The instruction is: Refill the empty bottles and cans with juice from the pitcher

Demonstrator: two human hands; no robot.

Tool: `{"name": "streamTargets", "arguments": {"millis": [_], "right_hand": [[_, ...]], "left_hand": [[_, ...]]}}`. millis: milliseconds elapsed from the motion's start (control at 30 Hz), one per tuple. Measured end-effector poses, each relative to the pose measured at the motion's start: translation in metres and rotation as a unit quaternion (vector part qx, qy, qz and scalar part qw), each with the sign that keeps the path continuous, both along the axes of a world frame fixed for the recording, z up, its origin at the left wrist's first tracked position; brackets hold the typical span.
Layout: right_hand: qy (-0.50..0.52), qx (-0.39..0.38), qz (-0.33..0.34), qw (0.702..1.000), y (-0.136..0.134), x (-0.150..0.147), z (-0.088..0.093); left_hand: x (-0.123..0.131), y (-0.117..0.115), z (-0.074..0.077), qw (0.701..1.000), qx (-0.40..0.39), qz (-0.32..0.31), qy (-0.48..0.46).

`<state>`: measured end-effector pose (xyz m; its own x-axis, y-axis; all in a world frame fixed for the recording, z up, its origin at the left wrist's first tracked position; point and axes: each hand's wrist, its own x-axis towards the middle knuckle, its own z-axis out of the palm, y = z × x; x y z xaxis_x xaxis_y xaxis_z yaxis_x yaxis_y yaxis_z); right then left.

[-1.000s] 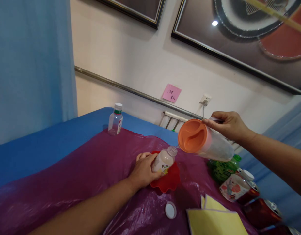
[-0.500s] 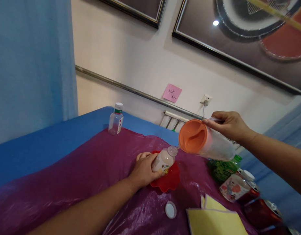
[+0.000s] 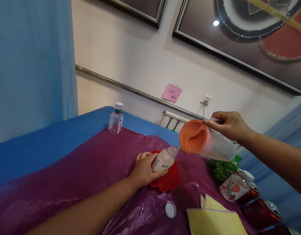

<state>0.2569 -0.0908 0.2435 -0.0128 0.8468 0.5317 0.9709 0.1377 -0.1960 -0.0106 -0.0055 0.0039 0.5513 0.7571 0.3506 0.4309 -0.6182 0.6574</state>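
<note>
My left hand (image 3: 143,169) is wrapped round a small clear bottle (image 3: 164,160) filled with a pale milky liquid, standing tilted in a red dish (image 3: 170,181). My right hand (image 3: 229,125) grips the handle of a clear pitcher with an orange lid (image 3: 195,136), tipped on its side. The pitcher's spout sits right at the bottle's open mouth, and a thin stream runs into it. A white bottle cap (image 3: 170,209) lies on the purple plastic sheet (image 3: 79,176) in front of the dish.
An empty capped bottle (image 3: 115,119) stands at the far edge of the sheet on the blue table cover (image 3: 38,147). Yellow cloths (image 3: 214,218) lie at the front right. A green bottle (image 3: 222,169), a patterned bottle (image 3: 235,186) and red cans (image 3: 261,212) crowd the right.
The pitcher has drifted slightly right and tipped a touch more. Both hands keep their hold and the bottle stays in the dish.
</note>
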Motion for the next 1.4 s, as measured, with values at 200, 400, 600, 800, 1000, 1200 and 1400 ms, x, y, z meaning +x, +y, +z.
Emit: {"name": "streamTargets", "arguments": {"millis": [200,400,600,800,1000,1200,1400], "right_hand": [[0.012,-0.005,-0.006,1.000,0.0003,-0.0005,-0.0016],[0.019,-0.006,-0.005,1.000,0.0022,-0.0034,-0.0023],[0.017,-0.003,0.007,1.000,0.0049,-0.0048,-0.0028],[0.008,-0.002,0.004,1.000,0.0057,-0.0032,-0.0029],[0.006,-0.002,0.005,1.000,0.0066,-0.0019,-0.0035],[0.002,0.003,-0.001,1.000,0.0074,-0.0038,-0.0028],[0.006,0.001,0.003,1.000,0.0084,-0.0031,-0.0026]], "left_hand": [[-0.0001,0.0002,-0.0003,1.000,-0.001,0.000,0.006],[0.0000,0.0012,-0.0010,1.000,-0.003,-0.001,0.011],[-0.0007,0.0007,0.0004,1.000,-0.010,-0.004,0.012],[-0.0004,0.0010,-0.0005,1.000,-0.013,-0.003,0.013],[-0.0001,0.0014,-0.0016,1.000,-0.012,-0.004,0.015],[-0.0005,0.0012,-0.0021,1.000,-0.010,-0.007,0.015],[-0.0011,0.0013,-0.0023,1.000,-0.011,-0.009,0.011]]}}
